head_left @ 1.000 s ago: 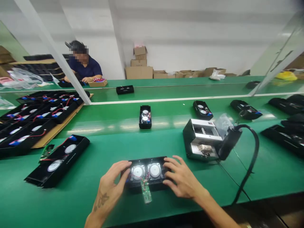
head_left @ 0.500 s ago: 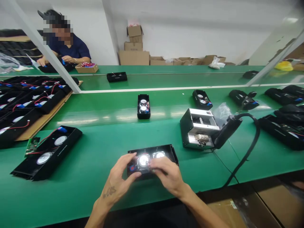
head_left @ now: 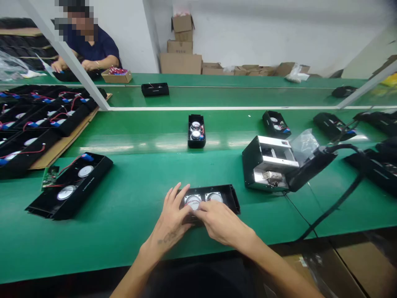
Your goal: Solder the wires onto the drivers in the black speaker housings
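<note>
A black speaker housing (head_left: 230, 200) lies lengthwise on the bench in front of me, its inner side up. Two round speaker drivers, a left one (head_left: 192, 200) and a right one (head_left: 214, 197), sit in it. My left hand (head_left: 174, 217) is wrapped around the housing's left end, fingers over the far side and thumb near the left driver. Over the near edge, my right hand (head_left: 221, 221) has its thumb and fingers pinched together beside the left driver. Whatever lies between those fingertips is hidden. A thin red wire shows across the left driver.
A soldering machine (head_left: 269, 163) with a thick black cable (head_left: 336, 207) stands to the right. Another open housing (head_left: 93, 182) with a green circuit board (head_left: 49, 178) lies left. More housings (head_left: 196, 142) sit along the line. A co-worker (head_left: 93, 49) works across the bench.
My left hand has shifted from an open curve at the housing's left to a closer hold, its thumb now near my right fingertips. My right hand stays pinched by the left driver. The view has tilted down.
</note>
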`<state>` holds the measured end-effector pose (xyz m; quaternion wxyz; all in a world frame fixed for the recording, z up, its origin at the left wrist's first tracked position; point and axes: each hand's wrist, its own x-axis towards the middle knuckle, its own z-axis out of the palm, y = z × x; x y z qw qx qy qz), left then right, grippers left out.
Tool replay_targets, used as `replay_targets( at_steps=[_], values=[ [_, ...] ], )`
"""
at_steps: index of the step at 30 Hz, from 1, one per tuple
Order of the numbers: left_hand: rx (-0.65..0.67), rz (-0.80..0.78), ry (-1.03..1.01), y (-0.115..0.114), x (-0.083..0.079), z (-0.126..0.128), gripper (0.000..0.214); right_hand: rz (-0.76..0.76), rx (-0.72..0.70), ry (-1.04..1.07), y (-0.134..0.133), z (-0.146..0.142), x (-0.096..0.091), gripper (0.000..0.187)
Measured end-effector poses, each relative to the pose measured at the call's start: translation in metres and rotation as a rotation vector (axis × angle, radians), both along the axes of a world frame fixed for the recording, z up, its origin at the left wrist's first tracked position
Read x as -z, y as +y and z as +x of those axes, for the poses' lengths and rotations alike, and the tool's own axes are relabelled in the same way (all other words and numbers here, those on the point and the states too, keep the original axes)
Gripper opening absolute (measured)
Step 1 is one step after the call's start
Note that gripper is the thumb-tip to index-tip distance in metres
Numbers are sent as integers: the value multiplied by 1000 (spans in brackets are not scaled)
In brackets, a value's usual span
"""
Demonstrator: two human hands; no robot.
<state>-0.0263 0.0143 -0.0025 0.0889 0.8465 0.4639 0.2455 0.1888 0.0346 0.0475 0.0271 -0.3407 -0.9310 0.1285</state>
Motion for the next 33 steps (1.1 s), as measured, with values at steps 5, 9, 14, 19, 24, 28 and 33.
replay_targets(
  at_steps=[5, 9, 14, 19, 24, 28, 33],
  values=[
    [1, 31, 15, 2, -1, 1, 27, -107, 12, -35, 4, 0, -13, 20],
    [23, 62, 66, 1, -1, 4, 24, -103, 38, -69, -1, 1, -4, 25],
    [21, 15, 9, 12, -4, 4, 18, -51, 130, -62, -8, 0, 5, 37],
    [39, -437, -188, 72, -23, -4, 30, -121, 176, -10, 42, -11, -21, 29],
    [22, -719, -274, 115, -37, -6, 36, -355, 192, -15, 94, -14, -38, 35],
    [17, -741, -268, 113, -37, -6, 35, -379, 221, 15, 98, -12, -35, 41],
    [19, -742, -271, 111, -36, -5, 38, -355, 222, -1, 93, -15, -38, 34]
  ],
)
